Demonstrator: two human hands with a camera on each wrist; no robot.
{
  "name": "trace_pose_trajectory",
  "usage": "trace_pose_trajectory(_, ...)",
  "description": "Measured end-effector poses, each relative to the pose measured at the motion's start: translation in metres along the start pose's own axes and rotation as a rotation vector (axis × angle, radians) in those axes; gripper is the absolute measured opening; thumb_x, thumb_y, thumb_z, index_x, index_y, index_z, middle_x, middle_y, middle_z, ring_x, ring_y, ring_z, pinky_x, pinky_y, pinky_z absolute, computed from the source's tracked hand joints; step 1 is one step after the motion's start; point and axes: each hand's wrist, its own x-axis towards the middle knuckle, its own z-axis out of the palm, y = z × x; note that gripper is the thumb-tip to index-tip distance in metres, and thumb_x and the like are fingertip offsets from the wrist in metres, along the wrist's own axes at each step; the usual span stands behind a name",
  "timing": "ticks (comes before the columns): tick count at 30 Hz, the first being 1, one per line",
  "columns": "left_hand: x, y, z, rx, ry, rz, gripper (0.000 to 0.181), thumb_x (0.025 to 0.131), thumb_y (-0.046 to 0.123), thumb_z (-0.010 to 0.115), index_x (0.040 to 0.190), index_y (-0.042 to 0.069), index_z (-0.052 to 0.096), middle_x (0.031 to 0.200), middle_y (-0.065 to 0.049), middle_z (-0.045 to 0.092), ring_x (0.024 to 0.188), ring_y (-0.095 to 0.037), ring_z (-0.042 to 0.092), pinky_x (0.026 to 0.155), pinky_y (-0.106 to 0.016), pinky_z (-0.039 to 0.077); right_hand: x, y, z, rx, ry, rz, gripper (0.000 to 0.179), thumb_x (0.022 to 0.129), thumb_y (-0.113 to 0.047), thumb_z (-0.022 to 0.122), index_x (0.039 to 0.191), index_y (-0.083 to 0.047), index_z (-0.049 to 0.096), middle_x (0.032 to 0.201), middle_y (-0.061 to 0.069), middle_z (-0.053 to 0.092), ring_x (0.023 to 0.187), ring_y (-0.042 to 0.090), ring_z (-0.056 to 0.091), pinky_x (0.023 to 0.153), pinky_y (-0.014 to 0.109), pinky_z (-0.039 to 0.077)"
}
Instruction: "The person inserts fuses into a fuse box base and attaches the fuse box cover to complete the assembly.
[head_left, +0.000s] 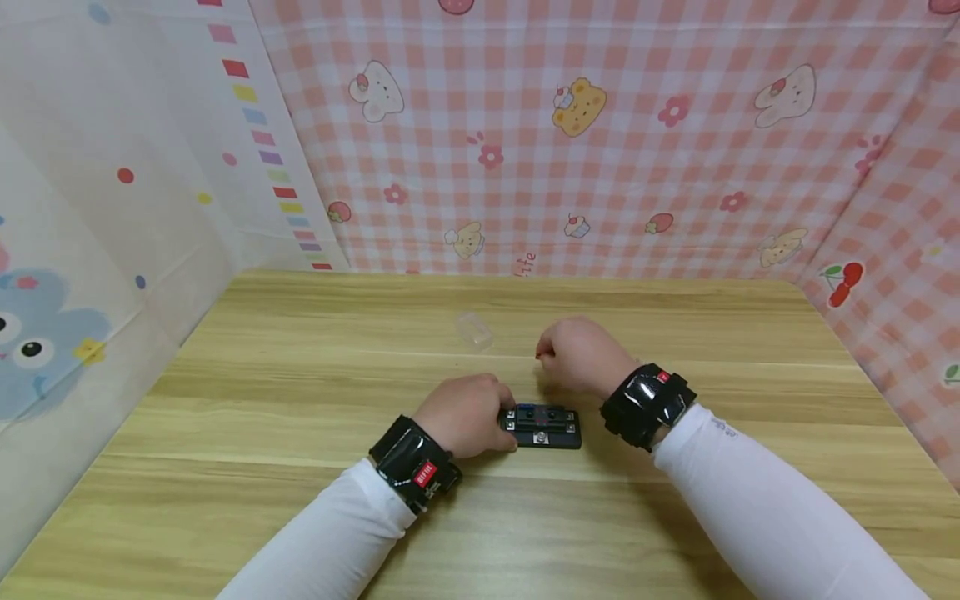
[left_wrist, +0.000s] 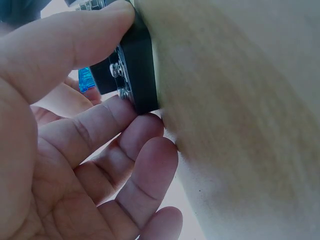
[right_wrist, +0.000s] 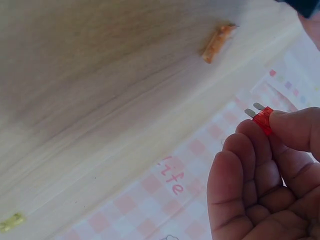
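Note:
On the table lies a black fuse block with silver screw terminals. My left hand grips its left end, and in the left wrist view the thumb is on one side of the block and fingers on the other. A blue blade fuse projects from the block. Above the table, behind the block, my right hand pinches a red blade fuse between thumb and forefinger. Its two metal prongs point away from the fingertips. From the head view, the red fuse is mostly hidden by the hand.
A small clear plastic cover lies behind the left hand. In the right wrist view an orange blade fuse and a yellow piece lie on the wooden table. A pink checked cloth hangs at the table's back.

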Motion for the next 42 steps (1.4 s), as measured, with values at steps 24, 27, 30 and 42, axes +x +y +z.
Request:
trace_pose_trajectory(24, 0.002, 0.001, 0.0, -0.004, -0.01, -0.018, 0.044, 0.078, 0.042, 0.09, 0.113, 0.017, 0.08, 0.099, 0.005, 0.071, 0.081, -0.011, 0.061, 0.08, -0.034, 0.053, -0.051, 0.004, -0.004, 0.061, 0.071, -0.039, 0.01, 0.097, -0.011, 0.072, 0.098, -0.009, 0.082, 0.086, -0.002, 0.074, 0.071, 0.01, 0.057, 0.066, 0.027, 0.047)
trace_pose_trajectory(27, 0.001, 0.001, 0.0, 0.005, -0.009, -0.015, 0.045, 0.078, 0.042, 0.09, 0.114, 0.016, 0.08, 0.1, 0.005, 0.071, 0.081, -0.011, 0.061, 0.08, -0.034, 0.053, -0.055, 0.003, -0.002, 0.073, 0.067, -0.05, 0.01, 0.096, -0.011, 0.073, 0.098, -0.009, 0.082, 0.087, -0.002, 0.075, 0.071, 0.009, 0.057, 0.066, 0.027, 0.048)
trace_pose_trajectory(30, 0.001, 0.001, 0.0, 0.006, -0.009, -0.014, 0.047, 0.078, 0.042, 0.09, 0.115, 0.016, 0.08, 0.102, 0.004, 0.072, 0.082, -0.012, 0.061, 0.081, -0.034, 0.054, -0.058, 0.003, 0.0, 0.089, 0.056, -0.064, 0.01, 0.096, -0.009, 0.073, 0.099, -0.009, 0.083, 0.09, -0.001, 0.076, 0.072, 0.008, 0.058, 0.066, 0.026, 0.049)
trace_pose_trajectory(42, 0.002, 0.001, 0.001, -0.005, -0.013, -0.021, 0.047, 0.077, 0.042, 0.09, 0.116, 0.016, 0.08, 0.101, 0.004, 0.071, 0.081, -0.012, 0.061, 0.08, -0.034, 0.054, -0.063, 0.002, 0.005, 0.083, 0.039, -0.068, 0.011, 0.097, -0.009, 0.072, 0.101, -0.01, 0.083, 0.092, -0.001, 0.076, 0.074, 0.009, 0.059, 0.066, 0.025, 0.05)
